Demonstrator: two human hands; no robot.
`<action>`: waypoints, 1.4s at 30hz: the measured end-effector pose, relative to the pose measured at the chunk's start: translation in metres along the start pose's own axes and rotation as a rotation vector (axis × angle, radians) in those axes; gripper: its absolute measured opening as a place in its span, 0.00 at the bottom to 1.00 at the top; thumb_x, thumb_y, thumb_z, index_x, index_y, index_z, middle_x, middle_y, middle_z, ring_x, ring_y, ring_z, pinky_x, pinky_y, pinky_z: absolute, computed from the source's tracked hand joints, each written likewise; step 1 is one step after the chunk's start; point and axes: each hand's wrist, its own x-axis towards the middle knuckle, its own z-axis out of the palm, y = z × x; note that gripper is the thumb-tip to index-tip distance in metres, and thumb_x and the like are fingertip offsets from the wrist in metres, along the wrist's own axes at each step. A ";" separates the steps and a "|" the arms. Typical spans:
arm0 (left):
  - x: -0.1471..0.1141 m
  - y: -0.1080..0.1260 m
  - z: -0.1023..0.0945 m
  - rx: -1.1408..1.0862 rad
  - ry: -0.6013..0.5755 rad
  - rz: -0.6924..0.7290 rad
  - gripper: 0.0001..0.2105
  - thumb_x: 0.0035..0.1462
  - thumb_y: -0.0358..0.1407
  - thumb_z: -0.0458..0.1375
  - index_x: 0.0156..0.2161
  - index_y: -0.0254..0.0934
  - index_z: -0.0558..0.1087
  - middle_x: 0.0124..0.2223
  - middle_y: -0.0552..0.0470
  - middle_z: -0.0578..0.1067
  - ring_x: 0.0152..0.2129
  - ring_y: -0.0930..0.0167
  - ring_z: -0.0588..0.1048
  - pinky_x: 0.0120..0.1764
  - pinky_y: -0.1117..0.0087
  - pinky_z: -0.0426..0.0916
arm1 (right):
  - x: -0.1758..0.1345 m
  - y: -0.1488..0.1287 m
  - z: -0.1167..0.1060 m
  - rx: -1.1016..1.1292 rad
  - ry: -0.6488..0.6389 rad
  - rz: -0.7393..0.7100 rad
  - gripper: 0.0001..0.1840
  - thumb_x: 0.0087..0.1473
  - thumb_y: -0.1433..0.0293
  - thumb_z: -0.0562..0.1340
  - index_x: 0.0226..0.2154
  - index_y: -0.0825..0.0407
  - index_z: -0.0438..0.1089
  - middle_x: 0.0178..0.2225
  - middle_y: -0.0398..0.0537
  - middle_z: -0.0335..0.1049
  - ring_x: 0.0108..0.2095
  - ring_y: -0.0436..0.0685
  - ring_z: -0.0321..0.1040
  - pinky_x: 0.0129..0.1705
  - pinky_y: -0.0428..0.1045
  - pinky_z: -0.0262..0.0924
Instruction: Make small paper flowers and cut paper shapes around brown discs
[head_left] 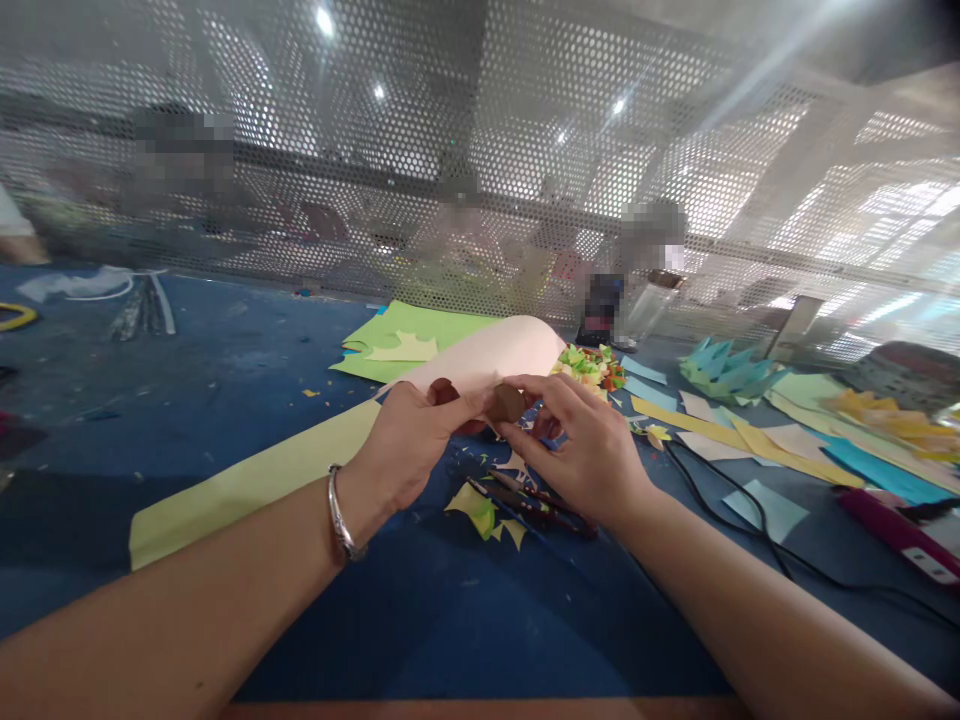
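Over the middle of the blue table, my left hand (409, 440), with a silver bracelet (343, 520) at the wrist, pinches a small brown piece of paper (508, 402) with rounded edges. My right hand (581, 445) grips the same piece from the other side, thumb below and fingers curled. Fingertips hide part of it. Just behind the hands lies a curled pale pink sheet (487, 350). Beneath them, dark-handled scissors (532, 500) rest among paper scraps, with a yellow-green cut piece (474, 508) beside them.
Green sheets (427, 320) and a long pale yellow strip (247, 490) lie left. Rightward are small paper flowers (596, 368), a teal paper crown (724, 372), coloured strips (720, 430), a black cable (757, 530) and a purple power strip (896, 530). A perforated metal screen (420, 170) stands behind.
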 end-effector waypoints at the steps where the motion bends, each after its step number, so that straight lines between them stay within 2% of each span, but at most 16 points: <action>1: 0.000 0.002 0.001 -0.025 -0.040 -0.012 0.04 0.50 0.36 0.70 0.32 0.39 0.81 0.35 0.50 0.81 0.36 0.67 0.79 0.39 0.69 0.75 | 0.000 0.001 0.000 -0.020 0.009 -0.004 0.18 0.63 0.62 0.63 0.54 0.49 0.71 0.42 0.50 0.77 0.28 0.52 0.72 0.36 0.50 0.67; 4: 0.000 0.005 0.001 -0.070 -0.124 -0.041 0.04 0.57 0.38 0.66 0.34 0.40 0.82 0.38 0.48 0.82 0.36 0.66 0.79 0.40 0.69 0.75 | -0.001 0.002 0.001 -0.088 0.046 -0.015 0.18 0.64 0.60 0.64 0.52 0.50 0.72 0.43 0.50 0.78 0.30 0.53 0.73 0.37 0.51 0.67; 6: 0.000 0.003 0.001 -0.083 -0.146 -0.054 0.08 0.60 0.39 0.64 0.32 0.39 0.81 0.37 0.46 0.82 0.35 0.66 0.80 0.41 0.67 0.75 | -0.002 0.003 0.002 -0.115 0.076 -0.014 0.18 0.63 0.58 0.64 0.51 0.50 0.72 0.42 0.50 0.78 0.31 0.54 0.74 0.37 0.50 0.66; 11: -0.005 -0.004 0.008 -0.168 -0.182 -0.057 0.09 0.64 0.38 0.60 0.36 0.40 0.83 0.40 0.46 0.83 0.36 0.65 0.81 0.43 0.67 0.75 | -0.001 0.002 0.003 -0.110 0.096 0.023 0.18 0.63 0.56 0.65 0.49 0.50 0.73 0.39 0.48 0.77 0.32 0.55 0.75 0.32 0.49 0.64; 17: -0.012 0.001 0.019 -0.273 -0.089 -0.081 0.07 0.62 0.35 0.62 0.35 0.38 0.81 0.41 0.46 0.83 0.38 0.65 0.82 0.42 0.67 0.76 | 0.000 -0.002 0.001 -0.126 0.108 0.033 0.17 0.63 0.56 0.65 0.48 0.50 0.72 0.39 0.49 0.77 0.30 0.54 0.74 0.32 0.49 0.64; 20: -0.013 0.005 0.019 -0.253 -0.130 -0.044 0.04 0.60 0.34 0.63 0.37 0.39 0.81 0.44 0.45 0.83 0.41 0.63 0.82 0.43 0.67 0.76 | 0.000 -0.002 0.001 -0.132 0.121 0.022 0.17 0.63 0.57 0.65 0.48 0.50 0.73 0.39 0.49 0.77 0.30 0.53 0.73 0.32 0.49 0.64; 24: -0.014 0.008 0.017 -0.179 -0.189 -0.025 0.06 0.60 0.34 0.63 0.40 0.41 0.83 0.47 0.47 0.83 0.46 0.63 0.81 0.44 0.69 0.75 | 0.000 -0.003 0.002 -0.131 0.150 -0.022 0.16 0.62 0.59 0.65 0.47 0.51 0.73 0.38 0.47 0.76 0.28 0.52 0.71 0.31 0.48 0.63; 28: -0.014 0.007 0.017 -0.185 -0.171 -0.036 0.07 0.60 0.34 0.63 0.40 0.41 0.84 0.45 0.48 0.84 0.45 0.64 0.81 0.46 0.69 0.75 | 0.001 -0.005 0.002 -0.127 0.148 -0.029 0.16 0.62 0.58 0.66 0.46 0.52 0.74 0.36 0.46 0.76 0.27 0.51 0.70 0.30 0.48 0.61; 32: -0.014 0.007 0.017 -0.161 -0.090 -0.062 0.04 0.56 0.33 0.66 0.33 0.40 0.85 0.41 0.48 0.84 0.41 0.65 0.81 0.44 0.70 0.76 | 0.000 -0.005 0.003 -0.115 0.135 -0.015 0.15 0.62 0.59 0.65 0.47 0.50 0.73 0.38 0.46 0.77 0.27 0.51 0.71 0.30 0.48 0.61; 37: -0.013 0.009 0.016 -0.161 -0.031 -0.062 0.04 0.54 0.31 0.68 0.29 0.38 0.84 0.37 0.47 0.84 0.36 0.67 0.81 0.42 0.70 0.76 | 0.000 -0.006 0.003 0.005 0.135 0.056 0.17 0.60 0.61 0.67 0.49 0.51 0.72 0.38 0.45 0.76 0.24 0.49 0.69 0.33 0.49 0.65; 42: -0.012 0.011 0.014 -0.135 -0.006 -0.008 0.03 0.53 0.31 0.68 0.29 0.37 0.84 0.34 0.48 0.83 0.33 0.67 0.79 0.42 0.68 0.76 | 0.002 -0.006 0.001 0.277 0.134 0.252 0.13 0.59 0.61 0.67 0.43 0.51 0.73 0.30 0.42 0.74 0.22 0.48 0.68 0.26 0.46 0.63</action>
